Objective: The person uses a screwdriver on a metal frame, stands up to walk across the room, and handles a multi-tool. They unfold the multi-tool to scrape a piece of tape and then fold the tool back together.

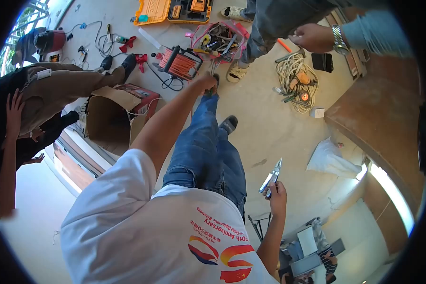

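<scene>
In my right hand (278, 198), at the lower right of my body, are silver pliers (272, 178), jaws pointing up and away; they look like a folding multi-tool. My left arm stretches forward, and my left hand (205, 84) is closed just below the open pink-edged tool bag (244, 32). Thin metal prongs show by its fingers, but what it grips is too small to make out. Hand tools and rolls of tape fill the bag. Left of it stands a cable reel (179, 64) wound with orange cord.
An open cardboard box (106, 118) stands at the left beside people. Another person's hand (312, 38) reaches in at the upper right. Coiled rope and cable (296, 75) lie on the floor. An orange tool case (154, 10) is at the top, a white sack (333, 158) at the right.
</scene>
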Demonstrator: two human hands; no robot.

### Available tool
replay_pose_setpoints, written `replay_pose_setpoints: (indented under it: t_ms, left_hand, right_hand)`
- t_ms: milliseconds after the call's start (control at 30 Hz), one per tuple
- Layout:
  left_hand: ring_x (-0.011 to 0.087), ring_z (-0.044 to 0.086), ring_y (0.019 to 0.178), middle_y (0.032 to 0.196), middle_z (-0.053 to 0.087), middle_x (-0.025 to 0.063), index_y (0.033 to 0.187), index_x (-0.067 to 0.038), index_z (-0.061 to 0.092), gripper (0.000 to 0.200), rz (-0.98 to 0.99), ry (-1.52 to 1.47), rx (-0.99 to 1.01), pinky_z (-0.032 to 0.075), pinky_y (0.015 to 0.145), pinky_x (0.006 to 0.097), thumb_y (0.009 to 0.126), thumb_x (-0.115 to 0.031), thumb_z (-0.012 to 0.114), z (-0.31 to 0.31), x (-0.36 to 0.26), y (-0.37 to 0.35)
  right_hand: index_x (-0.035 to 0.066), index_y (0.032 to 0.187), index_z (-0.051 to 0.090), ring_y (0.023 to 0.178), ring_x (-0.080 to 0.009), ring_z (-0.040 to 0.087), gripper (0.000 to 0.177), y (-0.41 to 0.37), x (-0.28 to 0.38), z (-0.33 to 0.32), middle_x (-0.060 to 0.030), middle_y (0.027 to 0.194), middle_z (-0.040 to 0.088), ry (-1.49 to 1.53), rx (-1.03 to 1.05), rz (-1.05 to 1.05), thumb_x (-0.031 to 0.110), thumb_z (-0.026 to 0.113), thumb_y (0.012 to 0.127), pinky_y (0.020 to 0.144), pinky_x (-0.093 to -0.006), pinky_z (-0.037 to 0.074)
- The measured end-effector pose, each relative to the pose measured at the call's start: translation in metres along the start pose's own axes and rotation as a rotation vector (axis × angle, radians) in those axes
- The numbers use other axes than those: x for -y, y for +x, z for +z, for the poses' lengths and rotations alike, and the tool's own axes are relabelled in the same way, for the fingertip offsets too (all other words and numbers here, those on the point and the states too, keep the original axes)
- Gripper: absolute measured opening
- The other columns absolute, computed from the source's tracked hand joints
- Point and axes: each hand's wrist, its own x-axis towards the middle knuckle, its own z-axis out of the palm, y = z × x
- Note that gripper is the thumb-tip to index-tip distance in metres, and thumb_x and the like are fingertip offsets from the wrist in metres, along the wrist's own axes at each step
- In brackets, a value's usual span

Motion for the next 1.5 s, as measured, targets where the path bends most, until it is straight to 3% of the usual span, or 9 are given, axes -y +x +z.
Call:
replay_pose_setpoints:
  t_ms: [167, 233, 333, 567, 767, 867, 967, 1133, 1500]
  left_hand:
    - [0.0365, 0.067, 0.090, 0.104, 0.066, 0.0244, 0.124, -0.004, 0.054, 0.042, 0.130, 0.226, -0.346, 0.054, 0.071, 0.0460, 0.084, -0.012, 0.063, -0.008, -0.041, 0.162]
    - [0.0442, 0.062, 0.113, 0.119, 0.064, 0.0308, 0.136, -0.006, 0.052, 0.059, 0.247, 0.368, -0.388, 0.050, 0.096, 0.0474, 0.082, -0.021, 0.067, -0.033, -0.093, 0.137]
    - [0.0430, 0.061, 0.116, 0.122, 0.064, 0.0295, 0.138, -0.007, 0.052, 0.062, 0.158, 0.326, -0.511, 0.049, 0.097, 0.0481, 0.082, -0.028, 0.068, -0.038, -0.069, 0.139]
    - [0.0414, 0.058, 0.122, 0.128, 0.062, 0.0260, 0.134, -0.006, 0.058, 0.066, 0.092, 0.406, -0.093, 0.048, 0.101, 0.0451, 0.083, -0.045, 0.073, -0.025, 0.068, 0.006]
    - [0.0388, 0.049, 0.135, 0.143, 0.052, 0.0240, 0.155, -0.009, 0.034, 0.083, -0.070, 0.583, 0.342, 0.035, 0.115, 0.0456, 0.093, -0.056, 0.061, -0.019, 0.040, -0.125]
    - [0.0299, 0.054, 0.129, 0.132, 0.059, 0.0178, 0.151, -0.008, 0.040, 0.073, 0.097, -0.080, 0.484, 0.041, 0.109, 0.0452, 0.097, -0.053, 0.058, -0.011, -0.013, -0.156]
    - [0.0211, 0.056, 0.120, 0.122, 0.062, 0.0107, 0.136, -0.006, 0.053, 0.050, -0.127, -0.673, 0.662, 0.043, 0.105, 0.0353, 0.100, -0.040, 0.061, 0.007, -0.067, -0.205]
    - [0.0160, 0.065, 0.085, 0.102, 0.065, 0.0050, 0.127, -0.006, 0.056, 0.035, -0.053, -0.725, 0.616, 0.055, 0.066, 0.0311, 0.096, -0.018, 0.068, 0.047, -0.039, -0.216]
    - [0.0076, 0.057, 0.076, 0.089, 0.063, -0.0012, 0.109, -0.009, 0.056, 0.017, -0.024, -0.592, 0.326, 0.045, 0.067, 0.0229, 0.105, -0.026, 0.056, 0.180, -0.021, -0.278]
  right_hand:
    - [0.002, 0.097, 0.056, 0.064, -0.0103, 0.060, 0.020, 0.000, 0.063, -0.002, -0.0049, 0.076, 0.065, -0.145, -0.015, 0.069, 0.020, 0.053, 0.103, 0.056, -0.0267, 0.047]
    - [0.002, 0.096, 0.056, 0.063, -0.0105, 0.061, 0.018, 0.005, 0.091, 0.007, -0.0049, 0.076, 0.065, -0.159, 0.012, 0.086, 0.018, 0.054, 0.103, 0.054, -0.0269, 0.047]
    - [0.001, 0.095, 0.056, 0.063, -0.0111, 0.062, 0.019, 0.020, 0.122, 0.018, -0.0066, 0.075, 0.066, -0.222, 0.070, 0.122, 0.018, 0.055, 0.103, 0.053, -0.0265, 0.046]
    - [0.000, 0.095, 0.055, 0.066, -0.0144, 0.066, 0.021, 0.058, 0.181, 0.066, -0.0091, 0.077, 0.068, -0.348, 0.210, 0.112, 0.020, 0.055, 0.102, 0.057, -0.0288, 0.050]
    - [0.002, 0.099, 0.056, 0.073, -0.0134, 0.067, 0.021, 0.085, 0.209, 0.104, -0.0071, 0.083, 0.068, -0.268, 0.372, 0.097, 0.021, 0.050, 0.105, 0.061, -0.0260, 0.052]
    - [0.003, 0.106, 0.057, 0.076, -0.0124, 0.067, 0.022, 0.095, 0.217, 0.122, -0.0054, 0.087, 0.067, -0.124, 0.468, 0.114, 0.023, 0.048, 0.106, 0.062, -0.0251, 0.051]
    - [0.003, 0.113, 0.056, 0.076, -0.0113, 0.066, 0.023, 0.094, 0.221, 0.140, -0.0039, 0.087, 0.067, 0.003, 0.540, 0.077, 0.023, 0.048, 0.107, 0.063, -0.0239, 0.051]
    - [0.003, 0.119, 0.055, 0.074, -0.0108, 0.062, 0.025, 0.095, 0.204, 0.131, -0.0030, 0.088, 0.066, -0.013, 0.644, -0.072, 0.024, 0.049, 0.107, 0.065, -0.0253, 0.050]
    - [0.005, 0.114, 0.056, 0.080, -0.0092, 0.061, 0.029, 0.117, 0.121, 0.015, -0.0021, 0.091, 0.063, 0.119, 0.773, -0.036, 0.032, 0.048, 0.108, 0.069, -0.0269, 0.054]
